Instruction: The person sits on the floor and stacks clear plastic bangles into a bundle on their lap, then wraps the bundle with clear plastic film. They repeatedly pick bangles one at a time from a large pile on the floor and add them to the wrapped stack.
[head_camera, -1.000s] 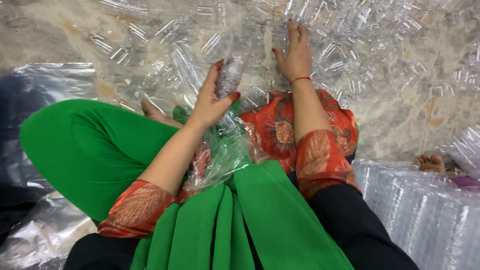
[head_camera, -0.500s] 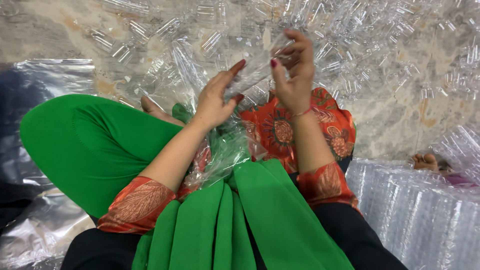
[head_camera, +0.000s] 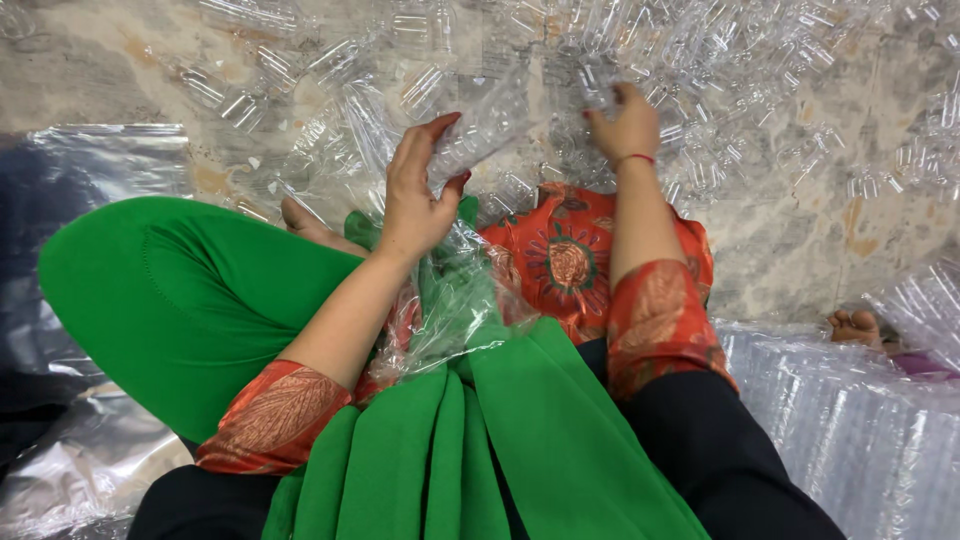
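Observation:
I sit cross-legged on a stone floor (head_camera: 90, 70) in green trousers and an orange patterned top. My left hand (head_camera: 420, 190) grips the mouth of a clear plastic bag (head_camera: 455, 300) that lies over my lap. Past my knee, my right hand (head_camera: 625, 125) closes on small clear plastic bottles (head_camera: 600, 80) at the near edge of a loose heap. Several more clear bottles (head_camera: 760, 60) lie scattered across the floor ahead.
Crumpled clear plastic sheeting (head_camera: 90, 160) lies at the left. A packed bundle of clear bottles in plastic wrap (head_camera: 850, 420) sits at the right. Another person's bare foot (head_camera: 855, 325) shows behind that bundle.
My right hand came back from the heap toward the bag mouth, then went out again to the bottles. My left hand stayed at the bag mouth.

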